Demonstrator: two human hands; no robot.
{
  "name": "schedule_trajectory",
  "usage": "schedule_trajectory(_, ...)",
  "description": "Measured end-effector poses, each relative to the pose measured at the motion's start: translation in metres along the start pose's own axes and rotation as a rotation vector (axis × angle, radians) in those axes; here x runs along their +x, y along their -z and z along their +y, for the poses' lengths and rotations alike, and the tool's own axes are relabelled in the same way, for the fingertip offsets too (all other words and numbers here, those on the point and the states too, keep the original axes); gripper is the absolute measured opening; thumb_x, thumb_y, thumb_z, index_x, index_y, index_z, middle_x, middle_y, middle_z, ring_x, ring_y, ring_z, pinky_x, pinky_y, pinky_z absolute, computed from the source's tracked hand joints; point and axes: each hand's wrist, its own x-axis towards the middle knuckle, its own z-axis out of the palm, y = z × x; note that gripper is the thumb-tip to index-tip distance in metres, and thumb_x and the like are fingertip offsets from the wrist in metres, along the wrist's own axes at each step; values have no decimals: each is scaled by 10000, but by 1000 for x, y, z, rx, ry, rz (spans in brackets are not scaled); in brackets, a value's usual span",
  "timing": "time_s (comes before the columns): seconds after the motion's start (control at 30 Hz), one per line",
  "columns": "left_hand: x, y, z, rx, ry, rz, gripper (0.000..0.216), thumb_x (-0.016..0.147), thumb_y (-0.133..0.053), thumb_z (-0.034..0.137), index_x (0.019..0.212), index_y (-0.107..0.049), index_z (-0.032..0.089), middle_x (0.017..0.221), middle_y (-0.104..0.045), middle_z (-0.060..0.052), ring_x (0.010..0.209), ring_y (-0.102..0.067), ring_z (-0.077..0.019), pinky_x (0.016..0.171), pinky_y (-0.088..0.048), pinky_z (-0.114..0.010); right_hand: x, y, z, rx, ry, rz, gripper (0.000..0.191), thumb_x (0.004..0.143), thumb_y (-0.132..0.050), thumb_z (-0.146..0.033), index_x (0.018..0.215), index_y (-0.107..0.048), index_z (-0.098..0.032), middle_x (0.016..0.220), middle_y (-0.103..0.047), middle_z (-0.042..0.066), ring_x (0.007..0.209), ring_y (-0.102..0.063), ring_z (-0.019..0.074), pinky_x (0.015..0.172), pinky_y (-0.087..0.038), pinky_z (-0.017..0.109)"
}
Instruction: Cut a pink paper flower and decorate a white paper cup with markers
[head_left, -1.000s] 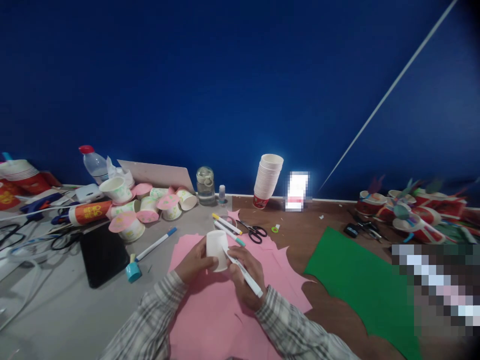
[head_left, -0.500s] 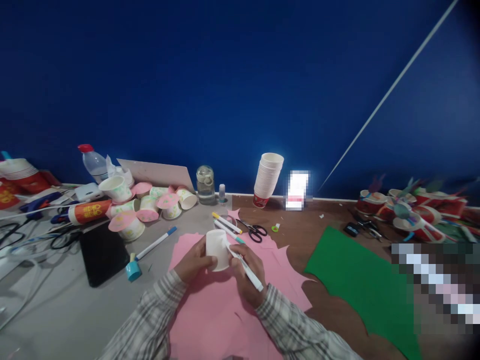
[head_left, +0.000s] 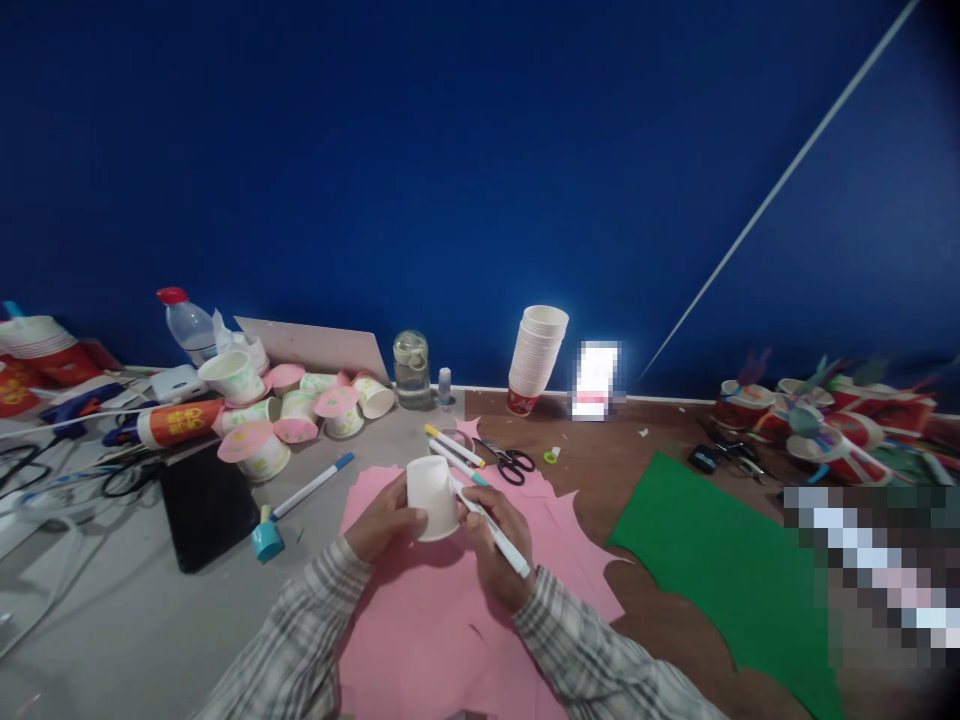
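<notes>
My left hand (head_left: 386, 520) is wrapped round a small white paper cup (head_left: 433, 497), held upside down above a pink paper sheet (head_left: 442, 610). My right hand (head_left: 499, 540) grips a white marker pen (head_left: 489, 525) in a writing hold, its tip against the cup's right side. Both sleeves are grey plaid. Two more markers (head_left: 454, 447) lie just beyond the cup, next to black scissors (head_left: 508, 462).
A stack of white cups (head_left: 535, 358) and a glass jar (head_left: 411, 369) stand by the blue wall. Decorated cups with pink tops (head_left: 289, 415), a water bottle (head_left: 186, 326) and a black tablet (head_left: 204, 510) crowd the left. Green paper (head_left: 720, 560) lies right, red cup crafts (head_left: 817, 425) beyond.
The cup has tilted slightly and risen a little in my left hand. The pen stays against its side; my right hand shifted only slightly.
</notes>
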Motion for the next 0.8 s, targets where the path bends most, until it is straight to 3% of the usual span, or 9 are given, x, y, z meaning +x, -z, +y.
schedule_trajectory(0.17,1,-1,-1,-55,-10,22,627,520,-690,189,1115,-492,154,831,-648,-92,682,-558,-236,537,-413,-302,-1,2,-2,2,67,-42,208,747,-528,-249,937,-614,-235,734,-657,15,637,-630,197,594,-531,300)
schedule_trajectory(0.47,1,-4,-3,-57,-6,56,622,492,-691,171,1089,-513,163,797,-634,-58,567,-506,-165,471,-377,-263,-3,1,-8,-49,251,-172,270,745,-537,-165,996,-596,-244,801,-653,34,751,-616,216,719,-525,359)
schedule_trajectory(0.8,1,3,-3,-41,-5,34,596,509,-681,180,1082,-515,158,830,-646,-82,643,-549,-211,539,-408,-298,1,1,-7,-37,146,-109,231,757,-521,-209,972,-599,-240,765,-663,16,652,-638,195,609,-535,295)
